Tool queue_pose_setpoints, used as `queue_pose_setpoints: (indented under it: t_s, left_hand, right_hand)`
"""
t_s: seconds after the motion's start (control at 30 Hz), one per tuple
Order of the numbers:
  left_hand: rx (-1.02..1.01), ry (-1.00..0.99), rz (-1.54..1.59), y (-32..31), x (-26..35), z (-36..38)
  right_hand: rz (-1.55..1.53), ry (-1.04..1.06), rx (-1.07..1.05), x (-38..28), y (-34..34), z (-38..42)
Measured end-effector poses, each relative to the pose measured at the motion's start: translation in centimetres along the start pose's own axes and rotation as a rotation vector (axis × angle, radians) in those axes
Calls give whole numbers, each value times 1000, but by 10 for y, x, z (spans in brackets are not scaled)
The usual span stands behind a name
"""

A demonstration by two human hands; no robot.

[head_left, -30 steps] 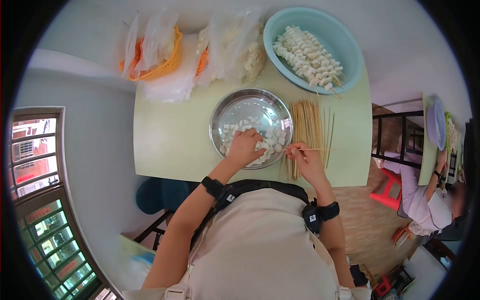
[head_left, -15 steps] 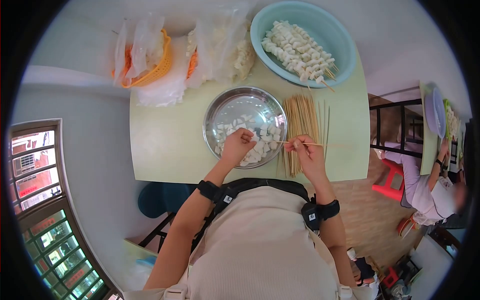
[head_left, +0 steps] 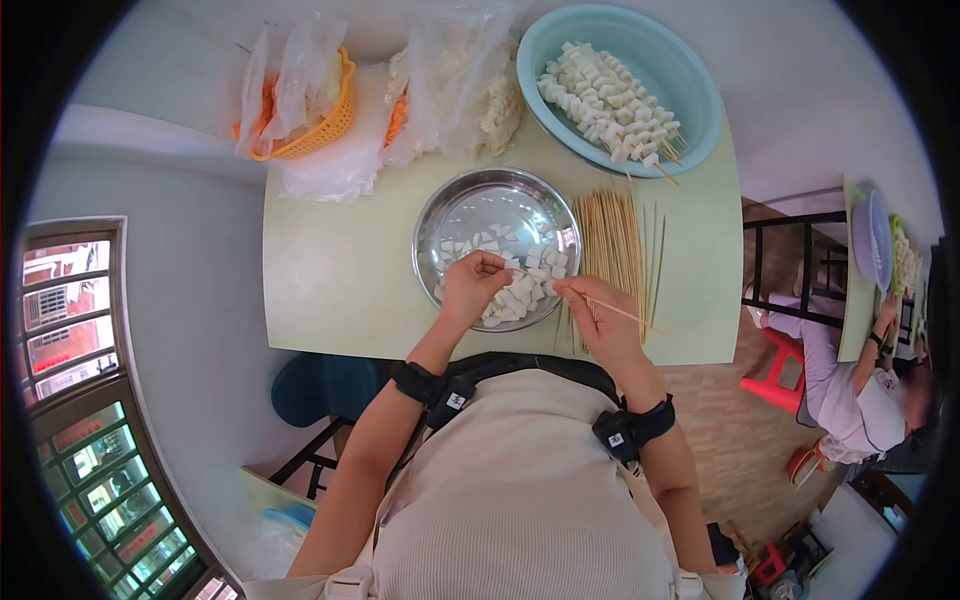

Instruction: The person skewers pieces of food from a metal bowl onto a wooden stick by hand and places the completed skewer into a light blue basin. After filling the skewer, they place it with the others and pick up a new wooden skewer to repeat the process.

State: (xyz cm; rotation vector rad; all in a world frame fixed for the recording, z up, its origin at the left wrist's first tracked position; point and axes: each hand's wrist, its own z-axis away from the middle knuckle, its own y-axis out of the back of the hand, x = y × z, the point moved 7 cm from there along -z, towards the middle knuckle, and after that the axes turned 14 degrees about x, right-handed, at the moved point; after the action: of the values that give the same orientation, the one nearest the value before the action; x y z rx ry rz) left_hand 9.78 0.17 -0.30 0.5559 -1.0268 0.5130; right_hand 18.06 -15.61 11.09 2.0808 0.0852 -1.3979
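A round steel bowl (head_left: 460,205) on the table holds loose white food chunks (head_left: 520,297). Over its middle, my left hand (head_left: 472,287) is closed, thumb and fingers pinching a white chunk (head_left: 512,264) at their tips. At the bowl's right rim, my right hand (head_left: 603,325) grips a thin wooden skewer (head_left: 628,314) between thumb and fingers. The skewer slants down to the right across that hand, and its left end is by the fingertips. Under and beyond my right hand lies a bundle of bare skewers (head_left: 607,235).
A light blue basin (head_left: 690,95) at the back right holds loaded white skewers (head_left: 610,100). Plastic bags (head_left: 455,80) and a yellow basket (head_left: 335,125) stand at the back left. Another person (head_left: 860,405) sits at a table on the far right, near a red stool (head_left: 775,365).
The skewer in my right hand has swung from nearly level to slanting down to the right. My left hand stays over the bowl. The whole view has shifted slightly.
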Motion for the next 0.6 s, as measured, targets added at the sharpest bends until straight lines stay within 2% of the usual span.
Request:
queue_pose_setpoints:
  t_s: [0.03,0.13,0.3,0.37,0.43,0.47,0.5,0.6]
  left_hand:
    - [-1,-1,-1,-1,1,0]
    - [25,-32,22,0,3,1]
    - [120,-113,21,8,6,-1]
    - [88,-79,74,6,9,4]
    - [55,-44,126,1,22,13]
    - [44,-120,53,-3,35,21]
    - [37,-199,-19,-6,44,25]
    - [89,-224,17,6,43,16]
  right_hand:
    - [25,82,6,-6,-1,0]
    - [-26,147,29,-13,-4,0]
    - [-3,110,24,-11,-8,-2]
    - [-9,101,23,-6,-13,-2]
    - [35,223,-21,-5,-26,1]
    - [34,223,-22,-4,-27,3]
    - [-16,129,-20,3,-26,1]
    - [-134,-52,-2,5,-21,-3]
